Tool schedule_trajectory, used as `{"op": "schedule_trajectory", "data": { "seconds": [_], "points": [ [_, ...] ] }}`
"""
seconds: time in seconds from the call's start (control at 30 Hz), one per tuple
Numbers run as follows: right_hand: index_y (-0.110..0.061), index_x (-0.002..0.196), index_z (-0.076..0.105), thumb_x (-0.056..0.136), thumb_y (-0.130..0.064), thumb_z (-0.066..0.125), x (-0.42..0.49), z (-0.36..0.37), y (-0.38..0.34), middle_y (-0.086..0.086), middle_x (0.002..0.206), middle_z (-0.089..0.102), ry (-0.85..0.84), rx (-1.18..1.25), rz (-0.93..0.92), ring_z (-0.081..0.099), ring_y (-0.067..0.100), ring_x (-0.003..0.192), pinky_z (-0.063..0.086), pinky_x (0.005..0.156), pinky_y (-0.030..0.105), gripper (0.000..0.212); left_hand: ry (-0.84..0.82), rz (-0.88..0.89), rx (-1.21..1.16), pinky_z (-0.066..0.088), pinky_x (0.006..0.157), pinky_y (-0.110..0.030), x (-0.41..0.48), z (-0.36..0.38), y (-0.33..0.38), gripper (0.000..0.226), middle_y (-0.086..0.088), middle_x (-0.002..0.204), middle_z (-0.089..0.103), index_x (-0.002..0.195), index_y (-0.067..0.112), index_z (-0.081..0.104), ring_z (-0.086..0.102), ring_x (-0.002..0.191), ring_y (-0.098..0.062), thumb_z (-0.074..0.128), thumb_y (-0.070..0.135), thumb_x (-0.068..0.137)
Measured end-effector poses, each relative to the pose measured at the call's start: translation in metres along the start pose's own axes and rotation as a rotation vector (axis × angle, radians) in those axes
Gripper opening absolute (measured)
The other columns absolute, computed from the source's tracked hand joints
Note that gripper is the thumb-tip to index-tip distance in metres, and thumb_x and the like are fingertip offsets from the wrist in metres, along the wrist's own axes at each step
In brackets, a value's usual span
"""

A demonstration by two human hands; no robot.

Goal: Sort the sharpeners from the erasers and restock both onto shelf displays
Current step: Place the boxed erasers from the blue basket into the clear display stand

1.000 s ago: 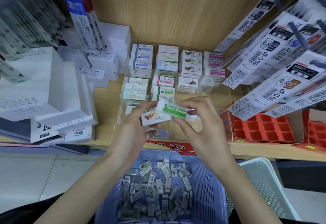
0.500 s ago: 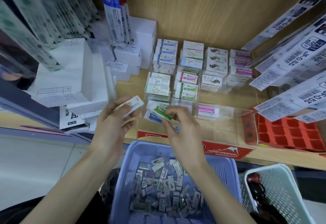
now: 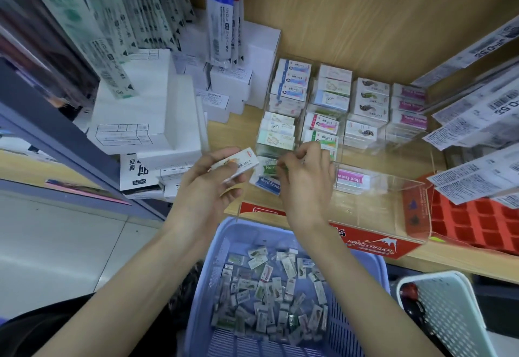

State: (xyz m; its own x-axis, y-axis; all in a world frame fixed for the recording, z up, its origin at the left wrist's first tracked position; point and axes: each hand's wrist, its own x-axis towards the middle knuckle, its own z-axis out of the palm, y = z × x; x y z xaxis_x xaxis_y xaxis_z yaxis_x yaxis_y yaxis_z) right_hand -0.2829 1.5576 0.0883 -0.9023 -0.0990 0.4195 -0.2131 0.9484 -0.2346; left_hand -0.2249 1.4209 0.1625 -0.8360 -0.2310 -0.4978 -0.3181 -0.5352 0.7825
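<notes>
Right hand pinches a green-sleeved eraser into the clear acrylic display; left hand grips a white eraser beside it, queued.

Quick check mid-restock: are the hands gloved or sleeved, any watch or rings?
No gloves: the left hand and right hand are bare, and both forearms are uncovered as far as they show. No watch, ring or wristband is visible.
</notes>
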Motion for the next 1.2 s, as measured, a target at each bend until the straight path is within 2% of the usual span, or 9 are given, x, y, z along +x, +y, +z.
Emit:
{"op": "schedule_trajectory", "data": {
  "seconds": [0.17,0.33,0.5,0.6,0.7,0.8,0.93,1.07,1.2],
  "points": [
    [-0.017,0.087,0.071,0.074,-0.015,0.074,0.006,-0.016,-0.004,0.003,0.096,0.053,0.011,0.271,0.033,0.046,0.022,0.092,0.035,0.079,0.032,0.013,-0.035,-0.017,-0.074,0.044,0.069,-0.026,-0.001,0.008,0.003,0.029,-0.008,0.085,0.069,0.098,0.008,0.065,0.058,0.072,-0.017,0.037,0.016,0.097],
    [-0.014,0.128,0.056,0.084,-0.002,0.055,-0.002,-0.070,-0.006,-0.006,0.127,0.048,-0.318,0.933,-0.039,0.048,0.006,0.120,0.036,0.102,0.017,0.045,-0.134,-0.014,0.007,0.044,0.064,-0.025,-0.003,0.014,-0.006,0.039,-0.009,0.081,0.067,0.099,0.005,0.065,0.056,0.068,-0.015,0.032,0.024,0.099],
    [-0.014,0.117,0.062,0.084,-0.007,0.065,-0.012,-0.074,0.006,-0.002,0.115,0.057,-0.287,0.963,0.019,0.051,-0.004,0.109,0.041,0.087,0.009,0.034,-0.257,0.056,0.178,0.047,0.078,-0.030,-0.006,0.030,-0.015,0.020,0.000,0.097,0.069,0.097,0.014,0.067,0.063,0.086,-0.015,0.059,0.029,0.086],
    [-0.024,0.113,0.062,0.084,-0.009,0.066,-0.014,-0.080,0.023,-0.006,0.111,0.060,-0.252,0.996,0.156,0.057,0.007,0.104,0.047,0.085,0.021,0.033,-0.317,0.168,0.448,0.048,0.093,-0.036,-0.005,0.037,-0.021,0.043,0.010,0.112,0.067,0.109,0.028,0.065,0.063,0.104,-0.015,0.070,0.045,0.070],
    [-0.024,0.110,0.062,0.084,-0.004,0.068,-0.015,-0.086,0.041,-0.005,0.105,0.063,-0.263,1.039,0.276,0.060,0.012,0.095,0.050,0.084,0.030,0.034,-0.309,0.232,0.607,0.047,0.096,-0.033,0.000,0.047,-0.026,0.030,0.014,0.109,0.068,0.107,0.029,0.069,0.063,0.102,-0.004,0.074,0.032,0.078],
    [-0.022,0.105,0.064,0.083,-0.002,0.069,-0.016,-0.092,0.050,-0.012,0.094,0.067,-0.275,1.160,0.358,0.061,0.007,0.078,0.049,0.073,0.021,0.031,-0.289,0.148,0.506,0.050,0.090,-0.033,0.004,0.057,-0.032,0.017,0.005,0.101,0.072,0.091,0.024,0.075,0.066,0.100,-0.014,0.069,0.024,0.075],
    [-0.019,0.090,0.067,0.079,-0.014,0.071,-0.013,-0.096,0.055,-0.008,0.075,0.066,-0.175,1.215,0.421,0.057,0.007,0.067,0.048,0.063,0.017,0.012,-0.233,-0.058,0.241,0.053,0.060,-0.022,0.004,0.080,-0.035,0.016,-0.007,0.078,0.072,0.087,0.009,0.070,0.065,0.063,-0.017,0.055,0.015,0.091],
    [-0.008,0.082,0.065,0.076,-0.022,0.069,-0.004,-0.097,0.066,-0.004,0.059,0.061,-0.085,1.274,0.591,0.055,0.009,0.052,0.046,0.053,0.018,0.015,-0.184,0.022,0.386,0.054,0.078,-0.035,0.003,0.093,-0.038,0.036,-0.007,0.083,0.074,0.103,0.016,0.064,0.071,0.075,-0.022,0.045,0.044,0.093],
    [-0.001,0.087,0.063,0.083,-0.013,0.068,0.000,-0.095,0.078,0.004,0.057,0.057,-0.104,1.249,0.648,0.052,0.008,0.046,0.044,0.046,0.020,0.013,-0.252,0.111,0.471,0.055,0.084,-0.032,0.003,0.096,-0.040,0.023,0.002,0.094,0.073,0.101,0.019,0.066,0.070,0.087,-0.013,0.062,0.032,0.083]
  ]
}}
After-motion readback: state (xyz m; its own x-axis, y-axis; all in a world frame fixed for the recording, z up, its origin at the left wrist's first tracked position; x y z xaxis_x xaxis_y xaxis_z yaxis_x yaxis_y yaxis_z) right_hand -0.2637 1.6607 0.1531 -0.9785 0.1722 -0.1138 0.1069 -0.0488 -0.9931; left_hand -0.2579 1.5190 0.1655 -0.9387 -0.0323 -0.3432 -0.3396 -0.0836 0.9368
